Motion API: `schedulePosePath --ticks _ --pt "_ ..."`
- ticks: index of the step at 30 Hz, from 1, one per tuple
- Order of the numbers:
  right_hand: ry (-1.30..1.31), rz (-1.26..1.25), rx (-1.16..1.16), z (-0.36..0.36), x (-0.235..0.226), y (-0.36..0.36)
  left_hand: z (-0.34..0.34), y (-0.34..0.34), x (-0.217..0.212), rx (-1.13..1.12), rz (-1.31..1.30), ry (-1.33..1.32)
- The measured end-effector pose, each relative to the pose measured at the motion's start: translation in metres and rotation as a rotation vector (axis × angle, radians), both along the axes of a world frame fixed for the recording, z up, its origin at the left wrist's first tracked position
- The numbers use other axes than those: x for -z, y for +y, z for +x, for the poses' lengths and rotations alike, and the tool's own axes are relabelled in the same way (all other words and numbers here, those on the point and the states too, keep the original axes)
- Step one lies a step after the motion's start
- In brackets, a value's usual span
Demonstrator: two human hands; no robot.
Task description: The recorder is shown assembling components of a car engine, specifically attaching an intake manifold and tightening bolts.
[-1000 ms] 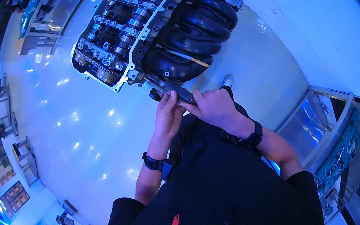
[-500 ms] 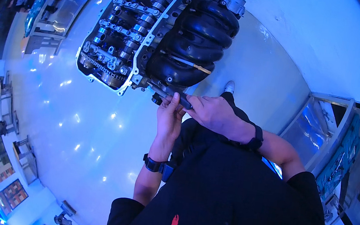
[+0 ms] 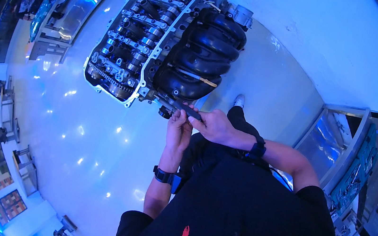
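An engine with its valve cover off stands in front of me, its camshafts point(image 3: 150, 31) and timing chain point(image 3: 101, 76) exposed. On its right side is a black ribbed intake manifold point(image 3: 202, 55). My right hand point(image 3: 218, 127) is closed around the dark handle of a black-handled hand tool point(image 3: 189, 111), which reaches to the engine's near lower corner. Fingers of my left hand point(image 3: 178, 131) are closed at the same handle, just left of the right hand. The tool's far end is hard to make out among the engine parts.
A slim stick-like tool with a tan end point(image 3: 203, 80) lies across the manifold. To the right stands a metal cart point(image 3: 322, 135) with an open teal tool case point(image 3: 356, 171). My shoe point(image 3: 239, 100) is on the floor beyond my right hand. Another workbench point(image 3: 77, 3) stands at the far left.
The engine appears slightly lower and farther right in the picture. Both hands have shifted a little downward with the tool, and my left thumb is now bent lower at the handle.
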State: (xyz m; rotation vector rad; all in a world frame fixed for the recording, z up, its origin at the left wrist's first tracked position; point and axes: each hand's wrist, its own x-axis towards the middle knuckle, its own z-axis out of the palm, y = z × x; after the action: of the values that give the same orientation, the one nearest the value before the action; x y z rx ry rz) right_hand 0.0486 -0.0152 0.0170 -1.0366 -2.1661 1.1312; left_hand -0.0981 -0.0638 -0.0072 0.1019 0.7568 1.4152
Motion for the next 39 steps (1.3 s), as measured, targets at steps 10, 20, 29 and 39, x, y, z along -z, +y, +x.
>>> schedulePosePath --ticks 10,20,29,39 --pt "-0.049 0.091 0.057 0.008 -0.023 0.013 0.002 0.013 -0.006 -0.005 -0.108 0.137" --pt "-0.017 -0.270 0.114 0.021 -0.005 0.005 0.003 0.021 0.005 0.259 -0.048 0.108" --pt "-0.009 -0.033 0.038 -0.015 0.012 -0.037 -0.013 -0.033 -0.012 0.252 -0.178 0.680" --pt "-0.086 -0.035 0.304 0.106 0.005 -0.141 0.046 -0.021 -0.020 0.859 0.198 0.877"
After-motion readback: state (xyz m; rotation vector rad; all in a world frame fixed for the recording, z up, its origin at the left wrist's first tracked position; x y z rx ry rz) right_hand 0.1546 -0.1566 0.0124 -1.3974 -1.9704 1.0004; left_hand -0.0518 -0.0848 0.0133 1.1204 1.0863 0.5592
